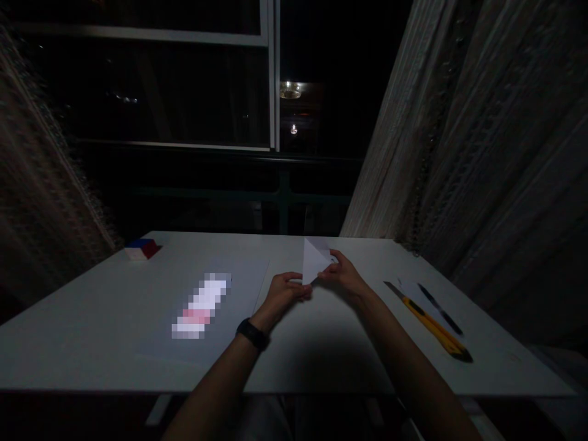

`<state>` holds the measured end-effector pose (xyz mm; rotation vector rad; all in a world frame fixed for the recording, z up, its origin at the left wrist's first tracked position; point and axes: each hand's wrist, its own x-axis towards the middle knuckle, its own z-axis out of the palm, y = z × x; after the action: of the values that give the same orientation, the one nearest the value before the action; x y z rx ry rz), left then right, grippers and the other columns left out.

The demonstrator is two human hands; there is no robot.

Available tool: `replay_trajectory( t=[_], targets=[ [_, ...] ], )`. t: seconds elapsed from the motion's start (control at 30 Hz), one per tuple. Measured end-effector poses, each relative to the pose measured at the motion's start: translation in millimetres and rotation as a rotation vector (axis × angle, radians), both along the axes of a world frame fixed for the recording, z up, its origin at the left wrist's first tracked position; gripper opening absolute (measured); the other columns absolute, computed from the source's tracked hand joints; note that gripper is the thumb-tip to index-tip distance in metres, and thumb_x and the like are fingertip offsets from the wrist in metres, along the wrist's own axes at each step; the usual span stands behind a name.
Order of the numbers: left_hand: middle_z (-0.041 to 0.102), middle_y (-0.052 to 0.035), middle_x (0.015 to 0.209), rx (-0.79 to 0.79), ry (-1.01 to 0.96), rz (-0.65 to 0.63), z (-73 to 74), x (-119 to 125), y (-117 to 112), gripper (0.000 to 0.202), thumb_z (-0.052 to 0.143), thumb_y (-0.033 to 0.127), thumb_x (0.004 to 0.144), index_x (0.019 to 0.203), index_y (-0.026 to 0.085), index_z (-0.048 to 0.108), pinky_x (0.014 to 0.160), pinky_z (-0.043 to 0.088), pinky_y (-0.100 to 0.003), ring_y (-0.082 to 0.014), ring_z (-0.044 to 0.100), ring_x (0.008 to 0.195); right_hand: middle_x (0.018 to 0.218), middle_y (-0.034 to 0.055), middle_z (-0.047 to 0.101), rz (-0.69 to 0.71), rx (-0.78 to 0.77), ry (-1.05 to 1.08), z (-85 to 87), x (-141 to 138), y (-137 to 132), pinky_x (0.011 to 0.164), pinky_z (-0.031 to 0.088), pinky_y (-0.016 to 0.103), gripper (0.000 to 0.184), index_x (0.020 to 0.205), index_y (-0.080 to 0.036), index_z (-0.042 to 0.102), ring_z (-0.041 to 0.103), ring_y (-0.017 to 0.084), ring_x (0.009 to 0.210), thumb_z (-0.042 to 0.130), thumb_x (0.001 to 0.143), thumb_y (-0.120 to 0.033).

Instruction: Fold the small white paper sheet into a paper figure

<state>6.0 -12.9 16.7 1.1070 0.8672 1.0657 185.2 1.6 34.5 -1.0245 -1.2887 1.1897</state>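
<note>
A folded piece of white paper (315,260), roughly triangular, is held up above the table between both hands. My left hand (285,293), with a dark watch (252,334) on its wrist, pinches the paper's lower left corner between thumb and fingers. On the right side of the paper, my right hand (343,274) grips the edge, thumb in front and fingers behind. The far side of the paper is hidden from me.
White table (92,343). A pixelated bright phone-like shape (202,306) lies on a large white sheet (250,288) at left. Behind it sits a puzzle cube (141,249). At right lie a yellow utility knife (432,324) and a dark pen (440,308). Curtains (390,122) flank a dark window.
</note>
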Motion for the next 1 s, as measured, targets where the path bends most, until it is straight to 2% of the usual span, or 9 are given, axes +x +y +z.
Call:
replay_trajectory(
  t=[0.3, 0.57, 0.77, 0.87, 0.93, 1.0],
  targets=[
    [0.067, -0.0132, 0.063, 0.024, 0.027, -0.013, -0.9, 1.0, -0.5, 0.045, 0.079, 0.026, 0.053, 0.086, 0.005, 0.058, 0.049, 0.043, -0.024, -0.0162, 0.061, 0.050, 0.058, -0.0045, 0.061, 0.064, 0.011, -0.060, -3.8, -2.7, 0.5, 0.058, 0.044, 0.028, 0.078, 0.115, -0.019, 0.036, 0.058, 0.014, 0.054, 0.075, 0.048, -0.027],
    [0.067, -0.0126, 0.062, 0.005, 0.018, 0.030, -1.2, 2.7, -0.6, 0.042, 0.079, 0.024, 0.052, 0.083, 0.007, 0.056, 0.048, 0.043, -0.024, -0.0154, 0.060, 0.049, 0.058, -0.0075, 0.058, 0.003, 0.106, -0.059, -0.5, 8.0, 4.5, 0.051, 0.040, 0.023, 0.068, 0.113, -0.022, 0.039, 0.055, 0.012, 0.050, 0.070, 0.053, -0.023],
    [0.066, -0.0122, 0.060, 0.033, 0.011, 0.060, -2.6, 0.3, 1.5, 0.041, 0.080, 0.025, 0.052, 0.080, 0.006, 0.058, 0.050, 0.043, -0.025, -0.0151, 0.060, 0.049, 0.059, -0.0049, 0.063, -0.130, 0.173, -0.036, 7.1, 16.8, 4.8, 0.063, 0.046, 0.031, 0.061, 0.105, -0.022, 0.044, 0.060, 0.016, 0.061, 0.073, 0.052, -0.025],
    [0.065, -0.0126, 0.062, 0.062, 0.001, 0.077, -5.1, -0.5, 3.7, 0.040, 0.078, 0.027, 0.054, 0.080, 0.005, 0.059, 0.052, 0.044, -0.025, -0.0150, 0.060, 0.052, 0.065, -0.0026, 0.066, -0.094, 0.110, 0.022, 7.4, 16.7, 2.8, 0.066, 0.047, 0.032, 0.063, 0.107, -0.023, 0.044, 0.062, 0.016, 0.065, 0.075, 0.052, -0.028],
    [0.066, -0.0122, 0.063, 0.067, -0.013, 0.088, -6.8, 0.0, 5.1, 0.038, 0.078, 0.027, 0.054, 0.079, 0.005, 0.059, 0.053, 0.045, -0.025, -0.0151, 0.060, 0.053, 0.074, -0.0009, 0.067, -0.016, 0.015, 0.087, 4.4, 10.1, 0.5, 0.067, 0.048, 0.032, 0.064, 0.108, -0.024, 0.045, 0.062, 0.016, 0.068, 0.076, 0.052, -0.028],
    [0.065, -0.0109, 0.062, 0.059, -0.016, 0.092, -8.2, 1.3, 6.0, 0.039, 0.079, 0.026, 0.053, 0.079, 0.005, 0.059, 0.052, 0.044, -0.025, -0.0148, 0.060, 0.052, 0.074, -0.0012, 0.067, 0.067, -0.067, 0.148, -0.7, 0.3, -0.8, 0.065, 0.049, 0.033, 0.067, 0.109, -0.024, 0.044, 0.063, 0.016, 0.067, 0.077, 0.051, -0.028]
  ],
)
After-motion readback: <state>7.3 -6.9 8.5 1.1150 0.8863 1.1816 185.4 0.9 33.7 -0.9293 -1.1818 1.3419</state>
